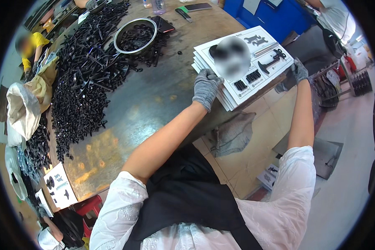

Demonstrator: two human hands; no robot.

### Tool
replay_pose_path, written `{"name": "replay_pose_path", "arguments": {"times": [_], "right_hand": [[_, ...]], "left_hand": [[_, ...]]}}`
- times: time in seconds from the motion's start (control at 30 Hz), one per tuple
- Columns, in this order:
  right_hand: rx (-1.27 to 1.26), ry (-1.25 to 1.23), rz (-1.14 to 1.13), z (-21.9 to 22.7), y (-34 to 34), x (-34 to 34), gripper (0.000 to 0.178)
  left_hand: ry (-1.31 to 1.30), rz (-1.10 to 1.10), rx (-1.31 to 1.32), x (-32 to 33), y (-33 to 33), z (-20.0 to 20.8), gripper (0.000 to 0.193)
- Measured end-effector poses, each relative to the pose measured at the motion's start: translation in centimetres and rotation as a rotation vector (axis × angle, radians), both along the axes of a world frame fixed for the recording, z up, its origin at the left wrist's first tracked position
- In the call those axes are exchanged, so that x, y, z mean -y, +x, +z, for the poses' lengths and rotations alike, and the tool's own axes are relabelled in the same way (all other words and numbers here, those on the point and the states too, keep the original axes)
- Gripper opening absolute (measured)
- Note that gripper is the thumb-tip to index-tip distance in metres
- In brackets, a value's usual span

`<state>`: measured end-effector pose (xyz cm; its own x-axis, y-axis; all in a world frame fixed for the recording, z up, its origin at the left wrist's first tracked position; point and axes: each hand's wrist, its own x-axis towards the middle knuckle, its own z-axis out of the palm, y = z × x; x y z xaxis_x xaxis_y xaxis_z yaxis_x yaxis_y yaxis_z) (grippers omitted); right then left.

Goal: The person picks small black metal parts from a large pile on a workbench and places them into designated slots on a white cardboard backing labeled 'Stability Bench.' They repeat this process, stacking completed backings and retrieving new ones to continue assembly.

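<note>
A stack of white cards (254, 89) fitted with hardware lies at the right end of the table, jutting past its edge. On the top card are a black T-shaped part (272, 61), a silvery rod (265, 50), flat grey wrench-like shapes (255, 40) and two rows of small black pieces (253, 76). A blurred patch hides its upper left part. My left hand (207, 88), in a grey knit glove, is closed on the stack's near left edge. My right hand (299, 71), gloved alike, grips the right corner with its fingers partly hidden.
Loose black metal parts (85, 71) heap across the table's left, around a steel bowl (136, 36) of small black pieces. A green cutter (183, 14) and phone (198, 6) lie at the back. Another card (60, 186) rests at the near left corner. People work at left and far right.
</note>
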<state>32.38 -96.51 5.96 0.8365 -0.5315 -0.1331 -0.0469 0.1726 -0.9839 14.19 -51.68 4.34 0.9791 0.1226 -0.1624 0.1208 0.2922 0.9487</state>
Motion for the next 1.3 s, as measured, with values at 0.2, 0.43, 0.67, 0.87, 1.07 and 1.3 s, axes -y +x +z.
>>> {"name": "replay_pose_path", "arguments": {"times": [0.2,0.43,0.67,0.87,1.07,1.3], "right_hand": [[0.031,0.061,-0.011,-2.2,-1.2,0.8,0.038],[0.458,-0.331,-0.091,1.8,-10.3,-10.9,0.035],[0.52,-0.495,0.114,2.3,-24.3,-26.5,0.027],[0.586,-0.768,0.703,0.7,-33.7,-41.1,0.015],[0.551,-0.527,1.098,0.0,-35.9,-49.1,0.015],[0.574,-0.432,1.42,0.4,-37.6,-55.1,0.016]], "left_hand": [[-0.004,-0.068,-0.063,-0.6,-1.2,1.2,0.024],[0.005,-0.054,-0.034,-2.3,-2.9,1.5,0.026],[0.219,-0.198,0.199,-12.1,-12.4,3.9,0.027],[1.044,0.38,0.032,-36.7,-28.7,-0.6,0.019],[1.776,1.598,-1.16,-66.2,-59.7,-7.9,0.035],[0.115,1.55,-0.376,-71.8,-75.1,-13.1,0.013]]}}
